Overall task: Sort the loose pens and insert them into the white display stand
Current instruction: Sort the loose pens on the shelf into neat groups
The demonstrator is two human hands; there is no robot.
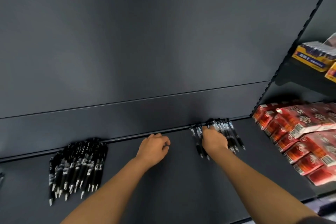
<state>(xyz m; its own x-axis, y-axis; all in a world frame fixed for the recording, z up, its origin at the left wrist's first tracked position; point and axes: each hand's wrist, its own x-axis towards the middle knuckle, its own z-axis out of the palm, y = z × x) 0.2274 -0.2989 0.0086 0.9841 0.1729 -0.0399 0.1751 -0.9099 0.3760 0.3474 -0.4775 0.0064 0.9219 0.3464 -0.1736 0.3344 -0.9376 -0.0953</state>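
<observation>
Right hand [214, 141] lies palm-down on the right pen pile [224, 127], fingers bent down among the barrels. Fingertips are hidden and blurred, so I can't tell whether any pen is actually gripped.

Left hand [154, 149] sits on the shelf [172, 178] just left of that pile, fingers curled in toward the thumb. A dark sliver shows at the fingertips; can't tell whether it's a pen or shadow.

Pens:
- Right pile: far right part of the shelf, butted against the back panel [145, 42]. Clear barrels, black grips and clips, lying roughly parallel, tips pointing near. Some are covered by the hand.
- Left pen pile [76, 169]: well apart, on the left of the same shelf. All-black bodies with white print, silver tips pointing near. Loosely fanned and overlapping, far ends at the back panel.

Containers and stock:
- The shelf is a dark grey flat deck with both piles lying loose on it.
- Right of the slotted upright [283, 60], at the same level, are red packs [300, 129] stacked in rows several layers deep, with a cartoon face print and barcode labels.
- One level up on the far right, an open-topped yellow box [309, 62] with blue lettering holds a row of small upright packs. A second yellow box is cut off by the frame edge.
</observation>
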